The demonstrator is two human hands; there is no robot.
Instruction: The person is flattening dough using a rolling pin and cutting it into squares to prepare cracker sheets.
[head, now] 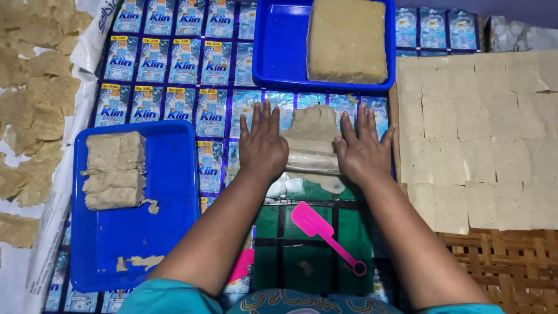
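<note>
Item: flattened dough sheet [312, 139], pale beige, lying mid-table over a clear roller [311, 161] on the sachet-printed cover [174, 75]. Your left hand [263, 145] and right hand [361, 150] lie open, palms down, fingers spread, pressing the roller's two ends. Nearby: pink spatula [322, 229] just below; blue tray [279, 58] with dough block [347, 39] above; second blue tray [168, 232] left; cut dough squares [476, 139] right.

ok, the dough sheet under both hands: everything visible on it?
The pale beige flattened dough sheet lies on the sachet-printed plastic mat, between the two blue trays. It looks soft and matte, with an irregular rounded far edge. A clear roller-like piece crosses it; the left hand and right hand press flat at its ends.
</note>
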